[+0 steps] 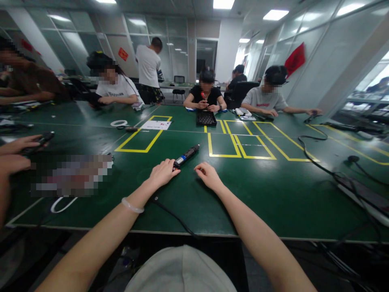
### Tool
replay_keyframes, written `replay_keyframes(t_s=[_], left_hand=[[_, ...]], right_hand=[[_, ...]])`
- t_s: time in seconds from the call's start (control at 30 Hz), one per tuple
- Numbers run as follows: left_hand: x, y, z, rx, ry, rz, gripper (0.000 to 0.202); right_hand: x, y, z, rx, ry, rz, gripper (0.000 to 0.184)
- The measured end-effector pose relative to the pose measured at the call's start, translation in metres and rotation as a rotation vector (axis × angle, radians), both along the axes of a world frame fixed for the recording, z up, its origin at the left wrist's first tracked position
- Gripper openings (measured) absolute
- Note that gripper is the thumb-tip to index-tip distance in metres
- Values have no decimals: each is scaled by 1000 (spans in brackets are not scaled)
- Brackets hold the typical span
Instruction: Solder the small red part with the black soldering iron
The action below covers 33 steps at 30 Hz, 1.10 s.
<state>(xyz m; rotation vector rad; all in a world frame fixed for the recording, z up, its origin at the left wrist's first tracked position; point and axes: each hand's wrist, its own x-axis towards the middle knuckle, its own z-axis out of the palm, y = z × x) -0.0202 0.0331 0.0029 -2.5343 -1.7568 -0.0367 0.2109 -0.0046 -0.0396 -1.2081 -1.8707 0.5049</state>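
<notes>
Left hand [164,172] grips a black tool [186,156] banded silver and blue; right hand [210,176] curls nearby, grip unclear.

Left forearm [100,231] and right forearm [257,229] extended forward, converging. Left hand [164,173] palm down, fingers [166,164] folded in a grip, thumb [175,173] pointing inward. Right hand [210,176] near it, half-open, fingers loosely curled.
</notes>
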Motion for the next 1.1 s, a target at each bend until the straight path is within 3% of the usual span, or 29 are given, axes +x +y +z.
replay_keyframes(t_s=[0.3, 0.47, 0.53, 0.73, 0.9, 1.1], left_hand=[[-97, 39, -4, -30, -16, 277, 58], [-134, 51, -4, -47, -32, 385, 65], [-138, 50, -5, -24, -35, 413, 64], [-130, 37, -5, 241, -69, 378, 51], [-127, 34, -3, 236, -79, 346, 32], [-134, 36, -10, 237, -92, 326, 29]], right_hand=[[-1, -2, 0, -20, -49, 17, 11], [-2, -2, -1, -27, -56, 21, 11], [-1, -2, -2, -28, -59, 23, 12], [-2, -1, -2, -35, -67, 26, 12], [-3, -2, -2, -32, -76, 25, 12], [-2, -1, -3, -35, -78, 32, 12]])
